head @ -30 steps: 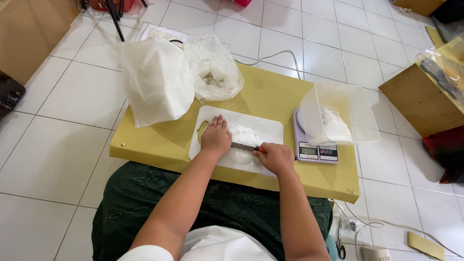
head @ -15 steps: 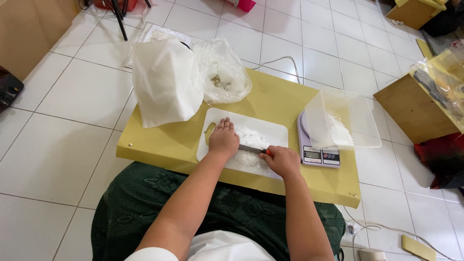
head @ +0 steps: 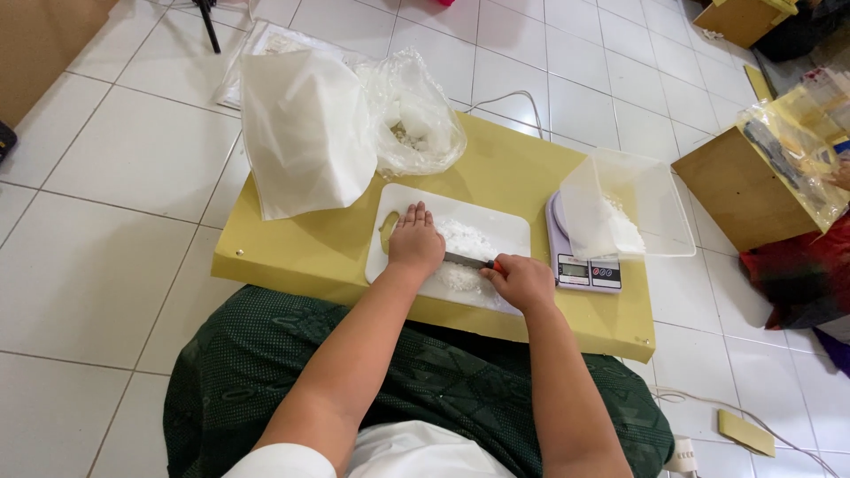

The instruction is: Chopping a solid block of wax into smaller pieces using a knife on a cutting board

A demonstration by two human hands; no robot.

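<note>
A white tiled floor (head: 115, 265) spreads all around, and on it stands a low yellow tabletop (head: 522, 168), close against the person's green-patterned lap. At the tabletop's far left corner leans a large white bag (head: 305, 133), with a crumpled clear plastic bag (head: 416, 119) just beside it. On the right side sits a clear plastic container (head: 651, 199) holding some white material, resting on a small digital scale (head: 584, 265).

Near the middle lies a white cutting board (head: 505, 230) bearing a pile of white chopped pieces (head: 465, 239). The left hand (head: 414, 243) lies flat on the pile – fingers together and stretched out, pressing down on the knife's blade. The right hand (head: 522, 281) is at the board's right edge, its fingers curled tight around the handle of a knife (head: 467, 261); the blade runs leftward across the pile – its tip hidden under the left hand. A wooden box (head: 744, 186) stands on the floor, well apart to the right.
</note>
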